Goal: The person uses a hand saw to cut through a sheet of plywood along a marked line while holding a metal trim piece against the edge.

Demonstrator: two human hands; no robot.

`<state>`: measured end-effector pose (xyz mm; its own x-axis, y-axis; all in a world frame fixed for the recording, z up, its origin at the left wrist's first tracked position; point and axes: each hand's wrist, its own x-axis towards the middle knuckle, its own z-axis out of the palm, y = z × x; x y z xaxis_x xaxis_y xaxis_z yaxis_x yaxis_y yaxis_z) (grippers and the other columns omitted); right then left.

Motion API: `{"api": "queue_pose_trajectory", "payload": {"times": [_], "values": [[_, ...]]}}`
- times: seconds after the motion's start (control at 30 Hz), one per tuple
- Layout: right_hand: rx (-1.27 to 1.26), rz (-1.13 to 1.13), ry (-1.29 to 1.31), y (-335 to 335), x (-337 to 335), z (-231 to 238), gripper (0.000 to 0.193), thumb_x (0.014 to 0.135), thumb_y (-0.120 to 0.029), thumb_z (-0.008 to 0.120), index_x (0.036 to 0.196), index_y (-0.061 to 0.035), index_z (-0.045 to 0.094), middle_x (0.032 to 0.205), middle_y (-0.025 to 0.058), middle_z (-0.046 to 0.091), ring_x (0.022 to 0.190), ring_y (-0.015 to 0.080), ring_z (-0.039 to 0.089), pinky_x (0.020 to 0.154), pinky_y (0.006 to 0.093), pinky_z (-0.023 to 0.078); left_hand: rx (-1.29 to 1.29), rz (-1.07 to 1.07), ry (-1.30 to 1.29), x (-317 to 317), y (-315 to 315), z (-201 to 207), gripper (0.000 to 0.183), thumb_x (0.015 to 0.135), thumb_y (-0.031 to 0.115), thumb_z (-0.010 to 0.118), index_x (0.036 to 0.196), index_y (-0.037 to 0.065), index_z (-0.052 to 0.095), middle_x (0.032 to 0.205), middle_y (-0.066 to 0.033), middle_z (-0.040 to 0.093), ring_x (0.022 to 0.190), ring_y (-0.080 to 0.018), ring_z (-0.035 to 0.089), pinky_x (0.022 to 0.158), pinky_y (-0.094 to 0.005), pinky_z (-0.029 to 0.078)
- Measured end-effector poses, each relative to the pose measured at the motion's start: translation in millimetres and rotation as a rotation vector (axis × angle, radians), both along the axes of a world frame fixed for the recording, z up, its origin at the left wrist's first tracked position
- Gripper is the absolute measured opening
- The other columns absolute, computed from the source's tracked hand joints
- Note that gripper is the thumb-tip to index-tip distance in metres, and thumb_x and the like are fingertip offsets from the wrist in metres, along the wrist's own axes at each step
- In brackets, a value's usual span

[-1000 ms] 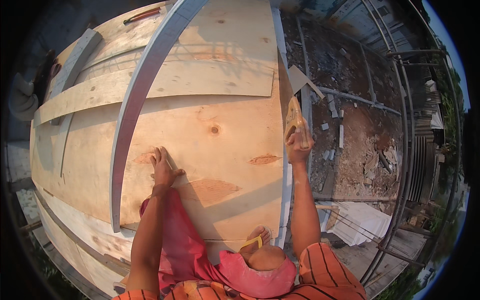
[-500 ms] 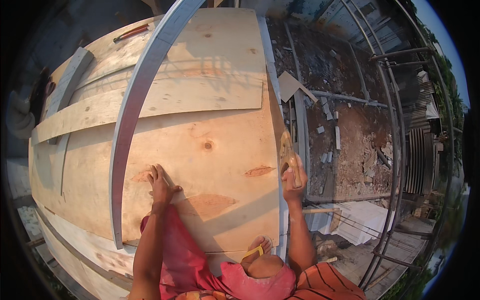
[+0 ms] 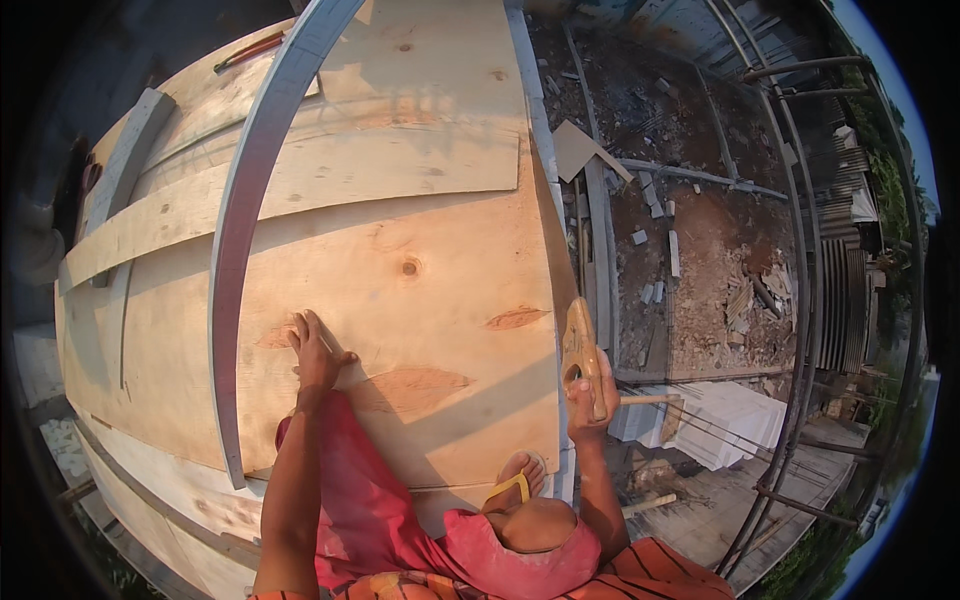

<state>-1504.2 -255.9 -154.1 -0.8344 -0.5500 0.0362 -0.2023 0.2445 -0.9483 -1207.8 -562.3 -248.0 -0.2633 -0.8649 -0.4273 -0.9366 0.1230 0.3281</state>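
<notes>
Resting on a broad plywood sheet [image 3: 430, 310], my left hand [image 3: 318, 352] has its fingers spread and holds nothing. My right hand [image 3: 590, 395] is wrapped round the wooden handle of what looks like a handsaw [image 3: 579, 345], just past the sheet's right edge. Its blade does not show plainly from above. A narrower plywood strip [image 3: 400, 170] lies across the sheet, farther from me. Over the left part runs a long metal straightedge bar [image 3: 235, 230], to the left of my left hand.
My sandalled foot [image 3: 518, 485] stands at the sheet's near right corner. A red-handled tool [image 3: 250, 50] and a grey block [image 3: 135, 155] lie at the far left. Right of the edge is a drop to rubble-strewn ground [image 3: 690, 270], with scaffold poles [image 3: 800, 220] beyond.
My right hand has drawn the saw handle back toward me along the edge, showing more of the handle. My left hand stays on the plywood; the view has shifted slightly.
</notes>
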Motion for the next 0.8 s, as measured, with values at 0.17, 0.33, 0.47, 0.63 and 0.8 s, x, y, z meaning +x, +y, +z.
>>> {"api": "queue_pose_trajectory", "payload": {"times": [0.17,0.33,0.47,0.63,0.8], "values": [[-0.177,-0.081,-0.068,-152.7,-159.8,-49.1,0.041,0.096,-0.014,0.053,0.133,0.0041,0.053,0.113,0.015,0.065,0.101,0.0196,0.06,0.092,0.0306,0.045,0.109,-0.02,0.006,-52.7,8.1,11.2,0.126,0.058,0.021,0.093,0.154,0.001,0.015,0.161,-0.0235,0.013,0.147,-0.0479,0.008,0.121,-0.0511,0.021],[-0.133,-0.003,-0.147,-88.1,-51.5,-27.9,0.044,0.098,-0.017,0.052,0.137,0.0014,0.051,0.073,-0.0013,0.055,0.06,0.0052,0.047,0.056,0.0235,0.042,0.008,0.021,0.009,13.9,-4.3,6.3,0.122,0.061,0.02,0.092,0.154,0.0,0.015,0.16,-0.0259,0.015,0.147,-0.0477,0.011,0.122,-0.0495,0.018],[-0.035,-0.008,0.12,24.5,10.3,-10.6,0.053,0.093,-0.022,0.048,0.136,0.0086,0.049,0.086,0.0062,0.065,0.068,0.0087,0.054,0.063,0.0237,0.047,0.059,0.012,0.024,-6.5,3.0,3.0,0.118,0.064,0.019,0.09,0.154,0.0,0.016,0.16,-0.0268,0.015,0.147,-0.0465,0.012,0.122,-0.0492,0.016],[-0.13,0.031,0.338,-94.4,-71.9,-40.0,0.046,0.095,-0.018,0.051,0.135,0.0046,0.05,0.09,0.006,0.064,0.068,0.0078,0.054,0.062,0.0232,0.045,0.001,-0.064,0.017,4.3,0.9,-6.1,0.119,0.064,0.019,0.09,0.155,0.002,0.015,0.16,-0.0251,0.015,0.148,-0.0466,0.011,0.12,-0.0526,0.022],[-0.116,0.027,0.132,-115.1,-93.5,-46.4,0.043,0.095,-0.013,0.053,0.135,0.0027,0.051,0.103,0.0136,0.064,0.089,0.0177,0.059,0.079,0.0299,0.047,0.03,-0.032,0.0,2.6,-4.5,-3.1,0.117,0.064,0.019,0.09,0.155,0.006,0.017,0.161,-0.0214,0.016,0.147,-0.0475,0.013,0.119,-0.0517,0.025]]}}
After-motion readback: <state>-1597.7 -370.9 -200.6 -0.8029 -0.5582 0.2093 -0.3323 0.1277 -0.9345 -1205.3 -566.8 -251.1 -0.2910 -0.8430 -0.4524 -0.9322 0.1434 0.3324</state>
